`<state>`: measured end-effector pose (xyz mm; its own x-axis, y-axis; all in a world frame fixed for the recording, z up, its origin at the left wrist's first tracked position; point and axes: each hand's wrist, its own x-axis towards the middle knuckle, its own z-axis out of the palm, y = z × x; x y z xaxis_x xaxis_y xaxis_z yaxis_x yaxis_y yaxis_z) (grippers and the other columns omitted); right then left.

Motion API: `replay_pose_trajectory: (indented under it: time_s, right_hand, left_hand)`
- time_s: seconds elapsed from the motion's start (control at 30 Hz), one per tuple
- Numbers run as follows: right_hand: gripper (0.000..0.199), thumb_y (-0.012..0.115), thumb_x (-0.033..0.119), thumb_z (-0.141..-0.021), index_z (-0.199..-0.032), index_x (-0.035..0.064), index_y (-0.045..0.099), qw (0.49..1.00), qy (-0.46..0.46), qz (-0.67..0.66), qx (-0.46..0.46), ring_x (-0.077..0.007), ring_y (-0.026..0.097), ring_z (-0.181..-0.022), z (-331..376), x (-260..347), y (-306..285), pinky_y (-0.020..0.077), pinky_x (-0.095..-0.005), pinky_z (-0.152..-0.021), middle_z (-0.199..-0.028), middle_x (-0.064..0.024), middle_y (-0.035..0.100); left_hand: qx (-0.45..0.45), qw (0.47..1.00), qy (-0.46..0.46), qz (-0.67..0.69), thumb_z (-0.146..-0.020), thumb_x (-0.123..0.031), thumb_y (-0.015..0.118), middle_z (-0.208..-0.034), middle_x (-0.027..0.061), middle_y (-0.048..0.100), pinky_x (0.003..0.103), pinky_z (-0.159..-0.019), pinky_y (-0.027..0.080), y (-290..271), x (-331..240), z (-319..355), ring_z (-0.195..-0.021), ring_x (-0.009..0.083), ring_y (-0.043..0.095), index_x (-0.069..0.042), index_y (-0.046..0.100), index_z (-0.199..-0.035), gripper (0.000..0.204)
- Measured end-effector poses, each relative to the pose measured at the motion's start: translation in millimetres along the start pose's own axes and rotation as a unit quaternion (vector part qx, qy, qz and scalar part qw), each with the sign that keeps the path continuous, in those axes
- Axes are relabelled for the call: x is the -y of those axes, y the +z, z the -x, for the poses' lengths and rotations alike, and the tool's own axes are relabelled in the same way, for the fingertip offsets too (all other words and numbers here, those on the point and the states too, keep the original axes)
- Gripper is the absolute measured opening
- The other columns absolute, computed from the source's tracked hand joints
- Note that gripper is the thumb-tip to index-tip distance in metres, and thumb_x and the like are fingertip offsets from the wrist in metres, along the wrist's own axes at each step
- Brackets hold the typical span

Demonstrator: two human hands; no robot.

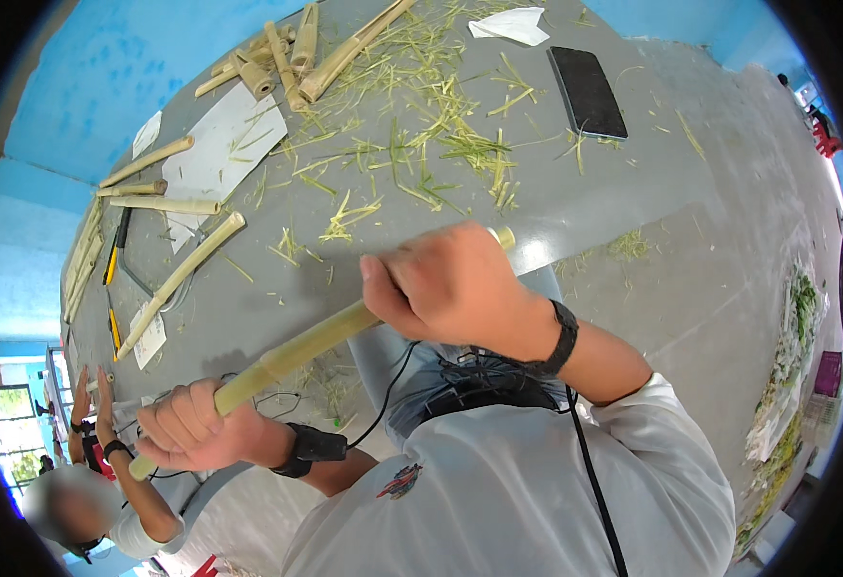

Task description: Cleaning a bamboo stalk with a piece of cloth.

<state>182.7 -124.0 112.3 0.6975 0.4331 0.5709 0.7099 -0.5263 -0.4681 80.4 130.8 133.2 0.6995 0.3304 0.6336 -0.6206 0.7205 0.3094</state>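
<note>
A pale green bamboo stick [296, 351] slants across in front of my body, its right end farther off than its left. Wrapped round its lower left part is my left hand [200, 428], with a short end poking out below the fingers. My right hand [455, 284] is closed round the stick near the other end, slightly blurred, and a bit of bamboo shows beyond it. Whether anything else lies inside the right fist is hidden. Both wrists wear black bands. Green shavings [349, 219] are scattered on the grey table [440, 197] past my hands.
Bamboo pieces [301, 58] lie at the far edge, and a longer bamboo stick [181, 279] on the left. Yellow-and-black tools [113, 260], white paper [224, 144] and a dark phone [587, 93] rest on the table. Another person [75, 510] is at lower left, hands raised.
</note>
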Motion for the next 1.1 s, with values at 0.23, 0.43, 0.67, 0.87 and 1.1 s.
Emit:
replay_pose_trajectory:
  time_s: [0.23, 0.43, 0.67, 0.87, 1.1]
  right_hand:
    - [0.035, 0.061, 0.012, -0.085, -0.052, 0.0058, 0.051, 0.996, 0.000, -0.085, -0.011, -0.0318, 0.046, -0.039, 4, 8, 3, 0.0344, -0.0405, -0.038, -0.046, -0.0109, 0.047]
    - [0.031, 0.060, 0.009, -0.085, -0.055, 0.0057, 0.053, 0.990, 0.017, -0.124, -0.067, -0.0298, 0.047, -0.041, 21, 10, 7, 0.0342, -0.0394, -0.039, -0.049, -0.0088, 0.049]
    - [0.031, 0.061, 0.007, -0.084, -0.055, 0.0059, 0.050, 0.994, 0.044, -0.069, -0.075, -0.0259, 0.046, -0.039, 9, 8, -28, 0.0338, -0.0377, -0.038, -0.049, -0.0071, 0.048]
    - [0.032, 0.062, 0.010, -0.086, -0.057, 0.0053, 0.050, 0.995, 0.000, -0.083, -0.046, -0.0273, 0.045, -0.039, 6, 37, -9, 0.0342, -0.0379, -0.038, -0.049, -0.0083, 0.048]
    - [0.042, 0.056, 0.025, -0.094, -0.055, 0.0096, 0.051, 0.996, 0.031, -0.058, -0.053, -0.0306, 0.049, -0.040, 8, -12, -29, 0.0376, -0.0390, -0.040, -0.047, -0.0083, 0.049]
  left_hand:
    - [0.074, 0.991, -0.022, -0.110, -0.102, -0.043, 0.035, -0.049, -0.0042, 0.039, 0.027, -0.048, 0.028, 37, 30, -2, -0.043, 0.0101, 0.032, -0.016, 0.035, -0.065, 0.045]
    - [0.019, 0.994, -0.053, -0.095, -0.102, -0.042, 0.032, -0.045, -0.0053, 0.036, 0.027, -0.044, 0.025, 41, 36, -10, -0.038, 0.0088, 0.028, -0.017, 0.034, -0.065, 0.045]
    - [0.076, 0.995, -0.025, -0.052, -0.099, -0.038, 0.043, -0.044, -0.0056, 0.036, 0.026, -0.044, 0.025, 57, 56, -6, -0.037, 0.0076, 0.030, -0.017, 0.036, -0.062, 0.044]
    - [0.082, 0.989, -0.101, -0.072, -0.102, -0.039, 0.038, -0.045, -0.0067, 0.030, 0.028, -0.044, 0.023, 54, 94, 2, -0.040, 0.0090, 0.022, -0.019, 0.035, -0.062, 0.045]
    - [0.068, 0.996, -0.024, -0.050, -0.106, -0.042, 0.028, -0.050, -0.0046, 0.031, 0.029, -0.051, 0.026, 45, 56, -14, -0.047, 0.0101, 0.027, -0.017, 0.036, -0.064, 0.050]
